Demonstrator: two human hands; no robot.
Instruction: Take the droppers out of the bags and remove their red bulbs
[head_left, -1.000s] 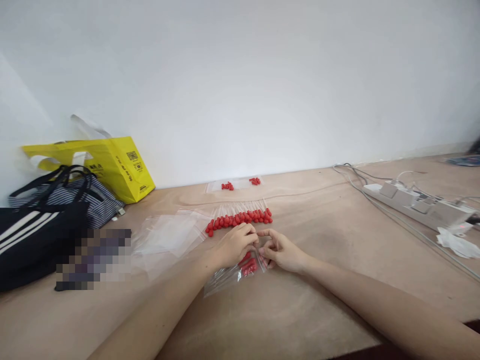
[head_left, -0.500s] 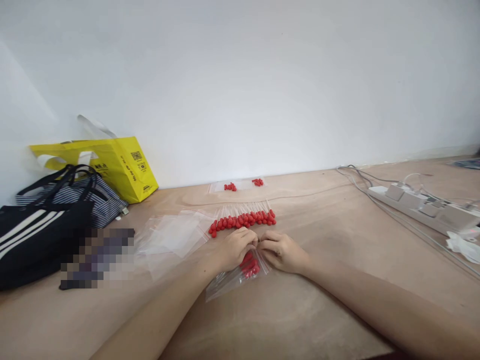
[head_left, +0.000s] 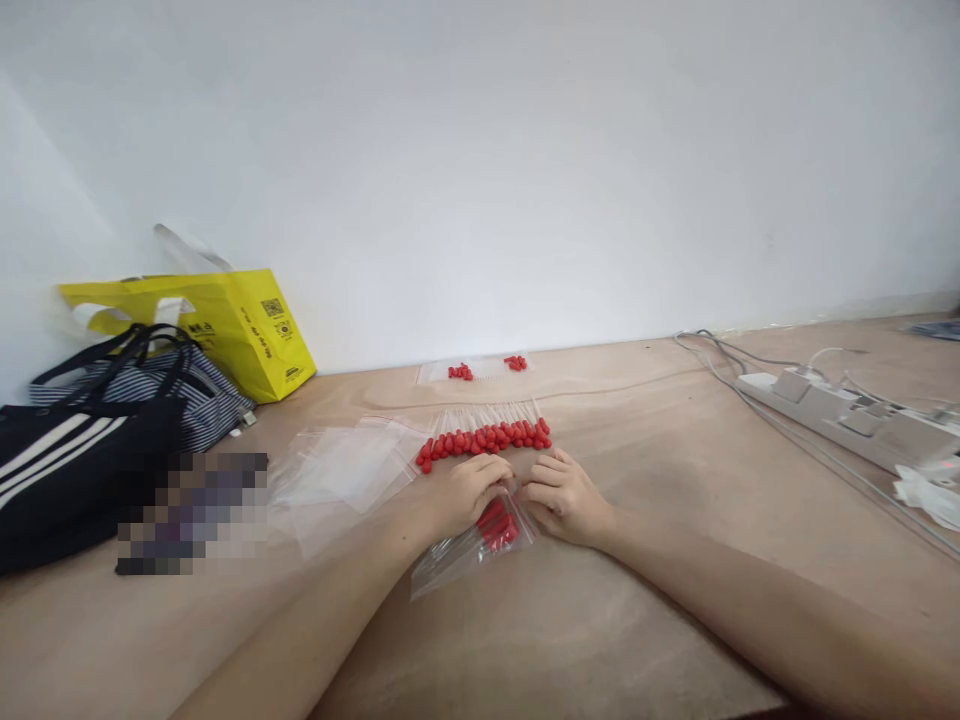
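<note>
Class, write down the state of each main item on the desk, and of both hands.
Near clear bag: contains red pieces
Left hand: fingers curled at bag
Right hand: fingers curled at bag's edge
Red-tipped sticks: unbagged, side by side
Overlapping clear bags: flat
Far clear packaging: flat, red pieces inside
Yellow bag: standing
Black bag: slumped
Power strip: plugs inserted
White tissue: crumpled

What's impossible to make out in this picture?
All in the head view:
- Fingertips of the left hand and right hand: hidden by curled fingers.
- Exact number of red tips in the clear zip bag: overlap and glare.
- Black bag: cut off by left edge.
- Yellow bag's smallest print: too small.
- Dark item beside the black bag: pixelated.
</note>
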